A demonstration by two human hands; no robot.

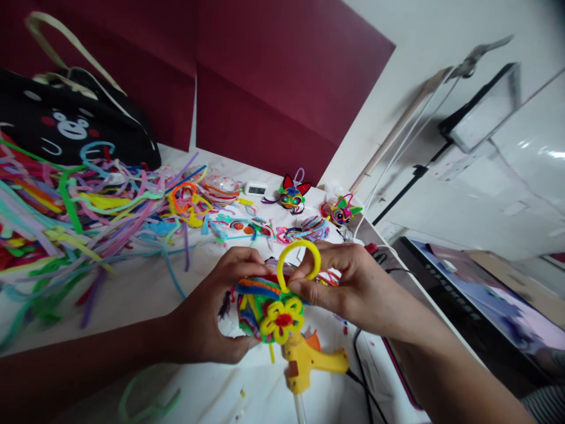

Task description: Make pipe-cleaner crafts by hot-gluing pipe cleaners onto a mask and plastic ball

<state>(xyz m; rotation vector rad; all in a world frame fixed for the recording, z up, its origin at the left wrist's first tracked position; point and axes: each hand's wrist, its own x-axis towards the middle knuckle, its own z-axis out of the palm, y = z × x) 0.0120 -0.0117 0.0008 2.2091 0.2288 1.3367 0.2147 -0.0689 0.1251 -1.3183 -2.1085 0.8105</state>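
A colourful pipe-cleaner ornament [253,309] with a yellow flower [282,320] on its front is between my hands above the table. My left hand [214,306] wraps round its left side, thumb below and fingers on top. With thumb and fingertips my right hand [346,285] pinches the base of a yellow pipe-cleaner loop [315,253] standing up from the ornament's top. Just below lies a yellow glue gun [304,359], a clear glue stick at its lower end and a black cord at its right.
A heap of coloured pipe cleaners [106,212] covers the table's left, before a black bag [70,123]. Finished-looking ornaments [292,195] and a small white digital display [255,188] stand at the back. Cords [364,371] run along the right edge.
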